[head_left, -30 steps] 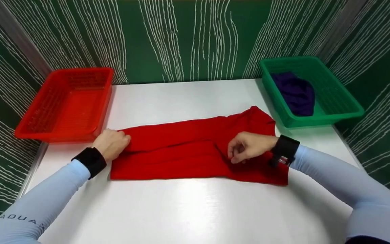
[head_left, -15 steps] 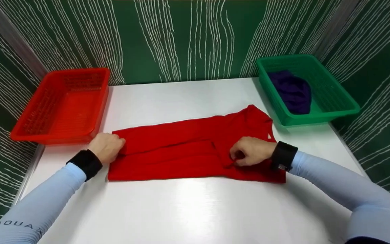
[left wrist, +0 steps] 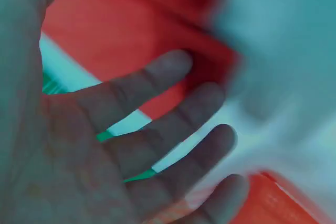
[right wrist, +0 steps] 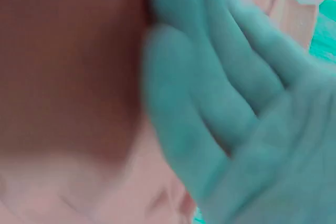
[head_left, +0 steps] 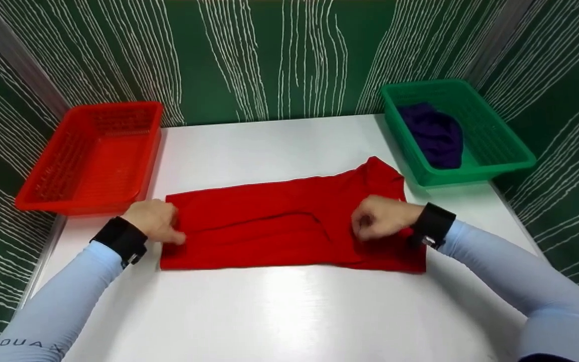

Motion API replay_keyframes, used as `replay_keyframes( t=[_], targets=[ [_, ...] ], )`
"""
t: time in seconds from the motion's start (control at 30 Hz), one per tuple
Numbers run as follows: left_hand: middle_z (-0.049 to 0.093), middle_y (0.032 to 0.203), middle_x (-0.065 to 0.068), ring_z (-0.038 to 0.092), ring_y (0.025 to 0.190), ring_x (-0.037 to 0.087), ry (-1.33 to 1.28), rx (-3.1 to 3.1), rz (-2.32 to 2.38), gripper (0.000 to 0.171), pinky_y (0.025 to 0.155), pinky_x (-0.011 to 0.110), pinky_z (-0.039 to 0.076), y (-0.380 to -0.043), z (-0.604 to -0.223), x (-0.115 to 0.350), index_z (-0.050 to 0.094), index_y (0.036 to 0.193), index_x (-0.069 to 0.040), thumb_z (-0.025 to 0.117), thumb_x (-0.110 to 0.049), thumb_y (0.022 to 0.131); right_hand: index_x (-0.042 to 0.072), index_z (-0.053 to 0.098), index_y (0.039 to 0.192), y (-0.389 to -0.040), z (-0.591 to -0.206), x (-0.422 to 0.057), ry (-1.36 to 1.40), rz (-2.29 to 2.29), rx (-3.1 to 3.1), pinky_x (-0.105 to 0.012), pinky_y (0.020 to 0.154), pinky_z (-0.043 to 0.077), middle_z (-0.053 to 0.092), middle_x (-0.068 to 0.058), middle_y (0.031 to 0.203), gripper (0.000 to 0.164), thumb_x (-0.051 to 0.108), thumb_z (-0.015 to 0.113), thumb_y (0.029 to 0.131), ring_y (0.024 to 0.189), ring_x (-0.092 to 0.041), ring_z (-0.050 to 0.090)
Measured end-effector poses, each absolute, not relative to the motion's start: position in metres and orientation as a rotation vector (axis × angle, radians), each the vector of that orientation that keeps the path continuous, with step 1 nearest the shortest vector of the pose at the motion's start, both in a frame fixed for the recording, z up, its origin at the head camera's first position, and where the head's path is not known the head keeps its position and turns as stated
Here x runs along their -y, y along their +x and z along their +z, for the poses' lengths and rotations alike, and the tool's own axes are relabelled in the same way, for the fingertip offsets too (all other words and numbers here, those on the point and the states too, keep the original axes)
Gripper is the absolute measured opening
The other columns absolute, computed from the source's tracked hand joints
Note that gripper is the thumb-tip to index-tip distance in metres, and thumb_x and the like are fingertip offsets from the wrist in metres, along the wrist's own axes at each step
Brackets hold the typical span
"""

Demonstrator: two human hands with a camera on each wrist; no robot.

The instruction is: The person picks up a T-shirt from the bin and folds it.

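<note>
A red shirt [head_left: 269, 221], folded into a long strip, lies across the white table with creases along its middle. Over its left end is my left hand [head_left: 154, 221]; the left wrist view shows the fingers [left wrist: 173, 103] spread and nearly straight, with nothing in them. At the right part of the shirt, my right hand [head_left: 382, 216] is blurred and loosely bent close over the cloth. In the right wrist view, its fingers [right wrist: 210, 77] lie side by side, gently bent, with pinkish cloth behind them. A dark blur hides the left side of that view.
A red plastic basket [head_left: 156, 151] stands at the back left, just past my left hand. At the back right is a green basket [head_left: 490, 176] with a purple cloth [head_left: 435, 136] in it. Green walls [head_left: 269, 60] with white lines enclose the table [head_left: 249, 311].
My left hand has let go of the shirt's left end and drawn back slightly left, fingers opening. The right hand has released the cloth and shifted right; the flap beneath it lies flatter.
</note>
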State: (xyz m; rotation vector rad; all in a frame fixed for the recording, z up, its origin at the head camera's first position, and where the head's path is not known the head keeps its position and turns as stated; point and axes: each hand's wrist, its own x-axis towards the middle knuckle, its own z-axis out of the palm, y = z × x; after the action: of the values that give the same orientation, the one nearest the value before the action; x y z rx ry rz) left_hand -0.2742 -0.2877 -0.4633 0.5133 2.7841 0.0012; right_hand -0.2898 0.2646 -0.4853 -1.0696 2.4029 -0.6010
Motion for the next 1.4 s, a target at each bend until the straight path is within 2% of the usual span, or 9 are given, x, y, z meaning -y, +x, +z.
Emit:
replay_keyframes(
  t=[0.17, 0.33, 0.43, 0.57, 0.77, 0.97, 1.1, 1.27, 1.4],
  targets=[
    [0.065, 0.085, 0.013, 0.063, 0.078, 0.033, 0.682, -2.948, 0.144, 0.030, 0.072, 0.047, 0.056, -0.293, -0.473, 0.255, 0.068, 0.105, -0.004, 0.066, -0.034, 0.104, 0.008, 0.077, 0.088, -0.334, -0.473, -0.277, -0.690, -0.628, -3.092, -0.045, 0.066, 0.054, 0.074, -0.009, 0.079, 0.012, 0.013, 0.067, 0.093, 0.073, -0.029, 0.066],
    [0.062, 0.125, 0.030, 0.065, 0.108, 0.049, 0.653, -2.944, 0.119, 0.049, 0.088, 0.061, 0.061, -0.301, -0.497, 0.229, 0.062, 0.144, -0.003, 0.066, -0.033, 0.106, 0.004, 0.074, 0.114, -0.375, -0.476, -0.279, -0.132, -0.709, -3.182, -0.059, 0.075, 0.055, 0.076, -0.023, 0.102, 0.039, 0.039, 0.067, 0.100, 0.092, -0.044, 0.070],
    [0.054, 0.138, 0.035, 0.058, 0.120, 0.053, 0.544, -2.923, 0.082, 0.064, 0.091, 0.065, 0.061, -0.300, -0.506, 0.221, 0.052, 0.157, -0.005, 0.065, -0.040, 0.106, 0.001, 0.067, 0.130, -0.392, -0.485, -0.280, -0.048, -0.729, -3.031, -0.047, 0.072, 0.057, 0.072, -0.028, 0.114, 0.052, 0.042, 0.070, 0.099, 0.089, -0.038, 0.070],
    [0.047, 0.148, 0.038, 0.050, 0.129, 0.056, 0.462, -2.909, 0.018, 0.074, 0.090, 0.064, 0.063, -0.296, -0.508, 0.215, 0.043, 0.164, -0.003, 0.060, -0.048, 0.108, 0.000, 0.061, 0.140, -0.409, -0.498, -0.288, 0.105, -1.093, -2.864, -0.027, 0.058, 0.049, 0.068, -0.020, 0.110, 0.044, 0.019, 0.063, 0.101, 0.075, -0.021, 0.061],
    [0.034, 0.161, 0.041, 0.041, 0.141, 0.060, 0.286, -2.859, -0.042, 0.088, 0.091, 0.071, 0.060, -0.300, -0.504, 0.216, 0.028, 0.168, 0.005, 0.047, -0.058, 0.110, 0.005, 0.034, 0.165, -0.413, -0.507, -0.295, 0.501, -1.857, -2.436, -0.026, 0.060, 0.060, 0.061, -0.012, 0.125, 0.061, 0.011, 0.054, 0.107, 0.076, -0.010, 0.064],
    [0.011, 0.174, 0.041, 0.019, 0.156, 0.066, 0.166, -2.805, 0.079, 0.100, 0.104, 0.092, 0.035, -0.296, -0.513, 0.217, 0.015, 0.172, 0.002, 0.043, -0.068, 0.107, 0.006, 0.018, 0.171, -0.398, -0.509, -0.293, 0.419, -1.707, -2.427, -0.027, 0.069, 0.063, 0.052, -0.025, 0.155, 0.094, 0.042, 0.071, 0.103, 0.077, -0.010, 0.068],
    [-0.005, 0.177, 0.037, -0.001, 0.160, 0.067, 0.207, -2.745, 0.179, 0.102, 0.110, 0.097, 0.013, -0.292, -0.516, 0.219, 0.004, 0.175, -0.011, 0.040, -0.075, 0.104, 0.003, 0.031, 0.167, -0.395, -0.511, -0.294, 0.255, -1.431, -2.682, -0.028, 0.078, 0.057, 0.059, -0.030, 0.144, 0.078, 0.025, 0.071, 0.103, 0.085, -0.016, 0.065],
    [-0.015, 0.175, 0.038, -0.010, 0.161, 0.065, 0.132, -2.719, 0.236, 0.113, 0.109, 0.098, 0.003, -0.292, -0.517, 0.225, -0.004, 0.175, -0.011, 0.038, -0.084, 0.099, 0.001, 0.036, 0.162, -0.398, -0.517, -0.291, 0.177, -0.995, -3.009, -0.056, 0.106, 0.052, 0.063, -0.037, 0.135, 0.068, 0.018, 0.067, 0.103, 0.120, -0.046, 0.064],
    [-0.016, 0.175, 0.038, -0.010, 0.161, 0.064, 0.100, -2.698, 0.264, 0.120, 0.109, 0.098, 0.003, -0.291, -0.518, 0.225, -0.005, 0.174, -0.008, 0.040, -0.087, 0.096, 0.002, 0.046, 0.150, -0.388, -0.516, -0.287, 0.055, -0.797, -3.179, -0.069, 0.096, 0.056, 0.067, -0.035, 0.131, 0.058, 0.026, 0.069, 0.102, 0.115, -0.057, 0.067]
  ],
)
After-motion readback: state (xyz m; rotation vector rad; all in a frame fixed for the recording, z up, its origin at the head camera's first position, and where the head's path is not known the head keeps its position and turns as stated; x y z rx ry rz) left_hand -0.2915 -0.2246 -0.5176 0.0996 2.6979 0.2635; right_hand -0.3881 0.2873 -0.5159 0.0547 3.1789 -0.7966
